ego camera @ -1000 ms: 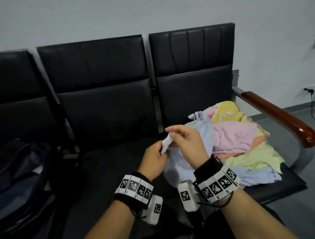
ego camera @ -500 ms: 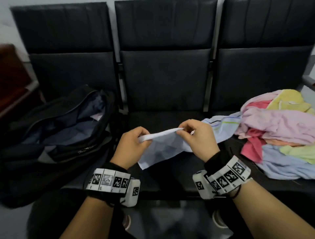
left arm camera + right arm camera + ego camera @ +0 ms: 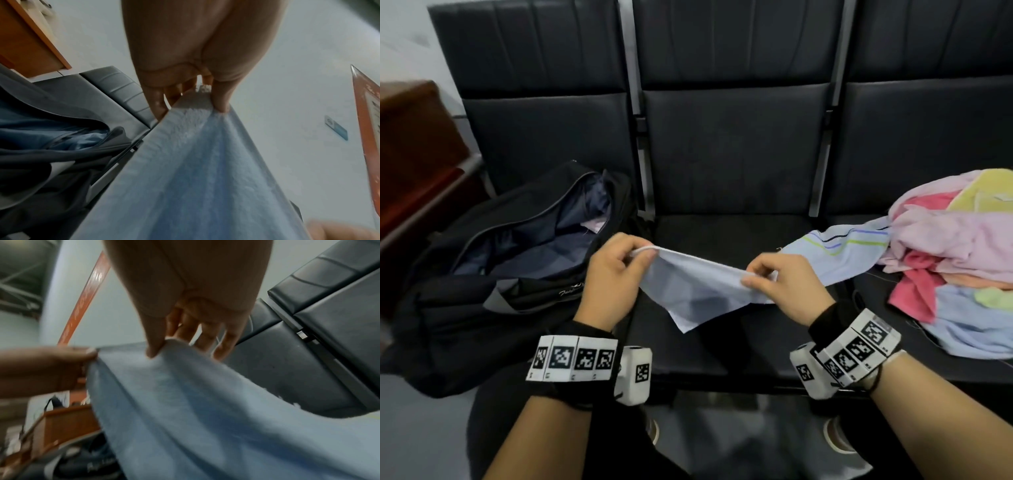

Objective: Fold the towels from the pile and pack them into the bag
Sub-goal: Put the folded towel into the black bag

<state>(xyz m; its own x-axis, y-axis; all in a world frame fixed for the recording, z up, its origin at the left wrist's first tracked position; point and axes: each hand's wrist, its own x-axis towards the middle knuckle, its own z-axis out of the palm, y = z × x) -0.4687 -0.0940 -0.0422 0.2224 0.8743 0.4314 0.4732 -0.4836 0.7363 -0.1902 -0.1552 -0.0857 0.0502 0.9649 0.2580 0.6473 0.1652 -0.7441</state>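
A light blue towel (image 3: 698, 291) hangs between my two hands above the middle seat. My left hand (image 3: 616, 270) pinches its top edge on the left, thumb against fingers (image 3: 221, 104) on the blue towel (image 3: 195, 170). My right hand (image 3: 784, 284) pinches the same edge further right; the blue towel (image 3: 185, 402) is bunched under the thumb (image 3: 154, 344). The towel's striped end (image 3: 842, 246) trails onto the right seat toward the pile of coloured towels (image 3: 955, 246). An open black bag (image 3: 524, 253) lies on the left seat, its mouth facing up.
Three black seats (image 3: 732, 192) stand in a row against the wall. A brown wooden armrest (image 3: 417, 161) is at the far left beside the bag. My knees and shoes (image 3: 835, 435) are below the seat's front edge.
My hands have drawn apart along the towel's top edge, stretching it wider. The view has swung left from the pile to the middle seat and the bag.
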